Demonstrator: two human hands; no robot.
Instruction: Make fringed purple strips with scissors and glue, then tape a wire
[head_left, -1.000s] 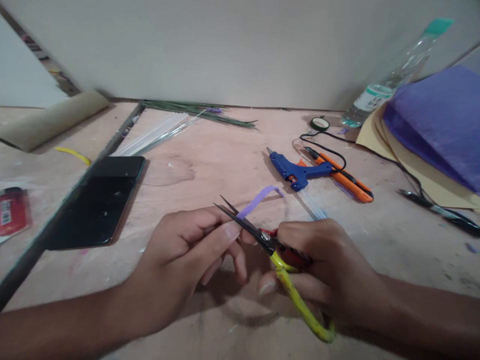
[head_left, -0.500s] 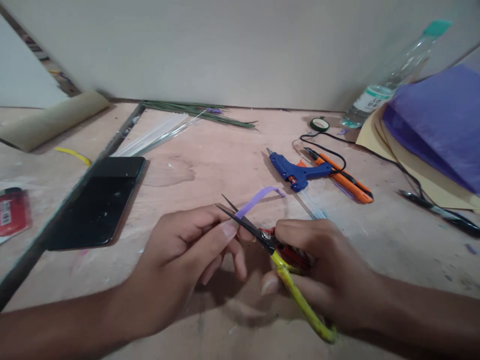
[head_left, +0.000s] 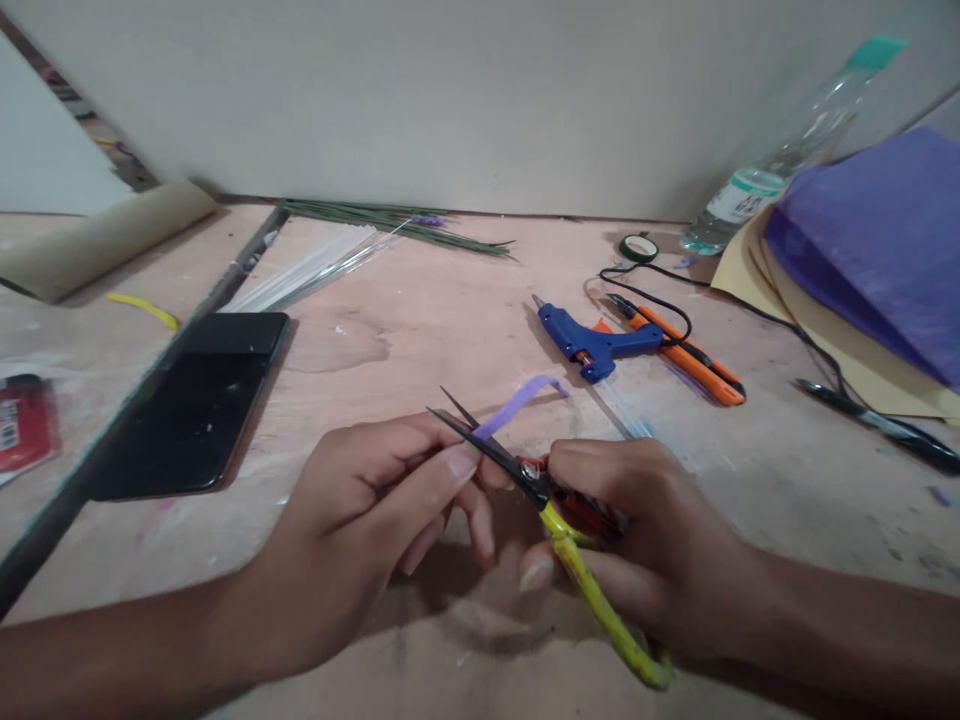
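Note:
Between the thumb and fingers of my left hand is the end of a narrow purple strip, which curves up and away to the right. My right hand grips a pair of scissors with yellow and red handles and dark blades. The blades are parted and point up and left, with the strip lying between them close to my left fingertips. Part of the handles is hidden inside my right hand. Whether the strip is paper or cloth I cannot tell.
Beyond my hands lie a blue glue gun and an orange utility knife. At right are a pen, purple sheets and a water bottle. A phone, clear sticks, green stems and a cardboard tube lie left.
The scissors and both hands have hardly moved. The blade tips sit slightly further left, and the strip remains between the parted blades.

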